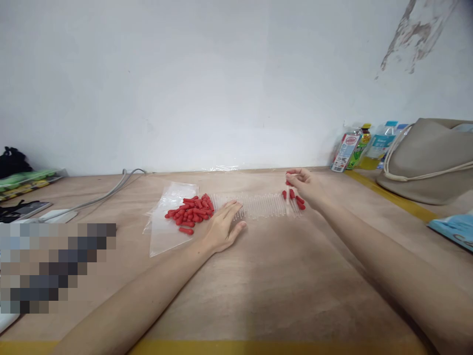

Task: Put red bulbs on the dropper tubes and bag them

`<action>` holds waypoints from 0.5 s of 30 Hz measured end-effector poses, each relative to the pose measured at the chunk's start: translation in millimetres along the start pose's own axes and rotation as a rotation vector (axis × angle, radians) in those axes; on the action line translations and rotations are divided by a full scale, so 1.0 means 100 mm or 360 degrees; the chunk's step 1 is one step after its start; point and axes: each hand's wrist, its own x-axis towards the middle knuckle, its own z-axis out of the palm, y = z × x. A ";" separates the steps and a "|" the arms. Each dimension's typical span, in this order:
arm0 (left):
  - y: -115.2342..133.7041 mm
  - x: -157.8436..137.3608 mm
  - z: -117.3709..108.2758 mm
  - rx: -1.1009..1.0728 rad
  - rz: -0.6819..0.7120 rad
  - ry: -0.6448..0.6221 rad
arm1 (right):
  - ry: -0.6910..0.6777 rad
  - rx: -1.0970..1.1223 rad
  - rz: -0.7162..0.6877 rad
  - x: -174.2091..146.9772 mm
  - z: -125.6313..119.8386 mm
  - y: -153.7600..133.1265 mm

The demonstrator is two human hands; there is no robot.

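A row of thin glass dropper tubes lies side by side on the wooden table. My left hand rests over the row's left part, palm down, fingers stretched and thumb apart. Left of it, red rubber bulbs are heaped on a transparent plastic bag. At the row's right end, several red bulbs appear fitted to tubes. Above them my right hand pinches a dropper by its red bulb, its glass tube pointing down and slightly blurred.
Drink bottles and a carton stand against the wall at the back right, beside a beige bag. A blue packet lies at the right edge. Grey cables cross the left side, near a pixelated area.
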 end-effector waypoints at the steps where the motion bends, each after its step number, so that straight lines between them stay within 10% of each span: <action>1: 0.00 0.00 0.01 0.0003 -0.0005 -0.0003 | 0.0062 -0.0158 0.0059 0.10 -0.07 0.04; 15: 0.00 0.00 0.05 0.0060 -0.0061 -0.0094 | 0.0125 -0.1574 0.0029 0.28 -0.19 0.66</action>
